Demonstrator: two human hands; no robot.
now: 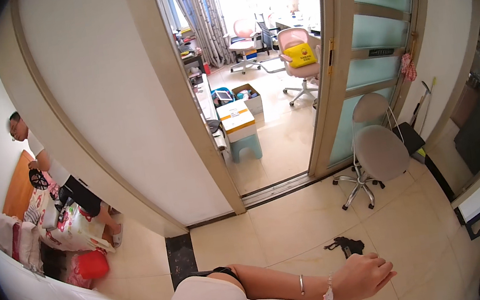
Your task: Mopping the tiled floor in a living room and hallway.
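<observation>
1. Your left hand crosses in front of you, fingers loosely curled; the palm is hidden, so you cannot tell if they grasp anything. Your right hand is out of view.
2. A black object, kind unclear, appears to lie on the tiled floor beyond it.
3. You seem between handling steps; any grasp would call for uncurling first.

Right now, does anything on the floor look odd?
Yes: a ragged black shape shows against the pale floor tiles, just beyond your left hand. Its jagged outline looks out of place; I can't identify it.
</observation>
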